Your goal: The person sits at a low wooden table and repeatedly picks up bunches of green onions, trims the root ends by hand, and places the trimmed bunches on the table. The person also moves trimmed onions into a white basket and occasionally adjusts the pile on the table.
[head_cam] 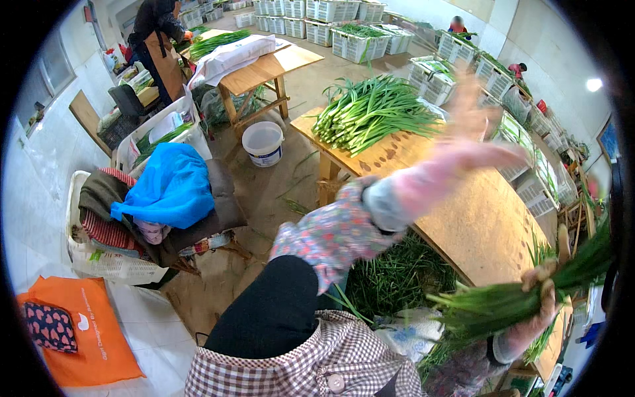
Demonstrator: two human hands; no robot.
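My left hand (471,116), blurred by motion, is held over the wooden table (476,213). Its fingers and thumb are spread, with nothing between them. At the right edge of the table, my right hand (543,300) is closed around a bunch of long green allium stalks (491,312). Their pale cut ends point left and the leaves run up to the right. A large pile of similar greens (369,116) lies on the far end of the table, left of my left hand.
Loose green trimmings (404,273) lie beneath the table. A white bucket (263,144) stands on the floor beside a second wooden table (292,57), where a person (161,49) stands. Plastic crates (359,44) line the back and right. A blue bag (171,186) rests at left.
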